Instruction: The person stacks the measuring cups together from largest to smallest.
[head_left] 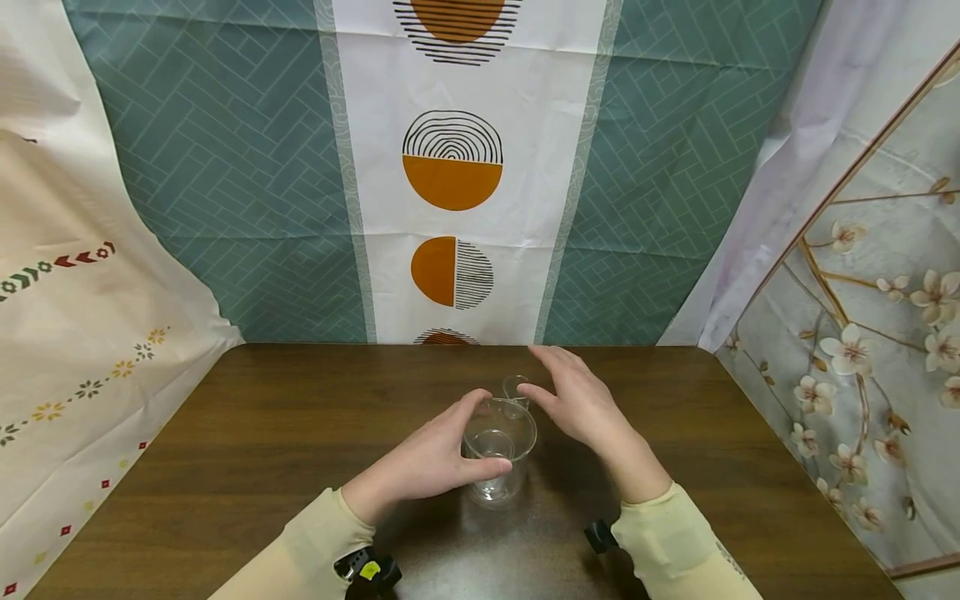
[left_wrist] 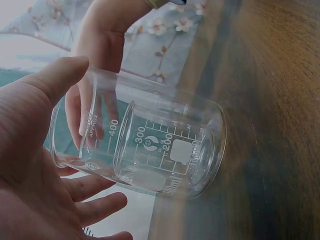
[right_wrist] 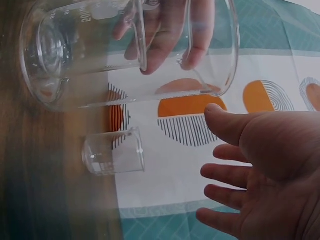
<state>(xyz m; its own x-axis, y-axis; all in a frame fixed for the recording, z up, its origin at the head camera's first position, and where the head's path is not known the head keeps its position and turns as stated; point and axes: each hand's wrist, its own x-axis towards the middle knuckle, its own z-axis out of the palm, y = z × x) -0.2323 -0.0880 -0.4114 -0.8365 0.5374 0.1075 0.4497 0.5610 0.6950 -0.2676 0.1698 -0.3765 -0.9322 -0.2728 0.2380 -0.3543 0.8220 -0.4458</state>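
Observation:
A large clear glass beaker (head_left: 525, 467) stands upright at the middle of the table, with white volume marks readable in the left wrist view. Nested inside it is a smaller glass beaker (left_wrist: 131, 107) with its own scale. My left hand (head_left: 431, 454) holds the large beaker near its rim, thumb across the front and index finger at the back; the other fingers spread beside the glass. On the far right side, my right hand (head_left: 581, 400) is apart from the glass, fingers extended, palm toward it. Another small beaker (right_wrist: 114, 154) stands behind the large one, close to the right thumb.
The dark wooden table (head_left: 300, 417) meets a hanging green and white cloth (head_left: 480, 217) at its back edge. Patterned cloths hang at the left (head_left: 90, 350) and at the right (head_left: 847, 417). Both wrists wear dark camera straps.

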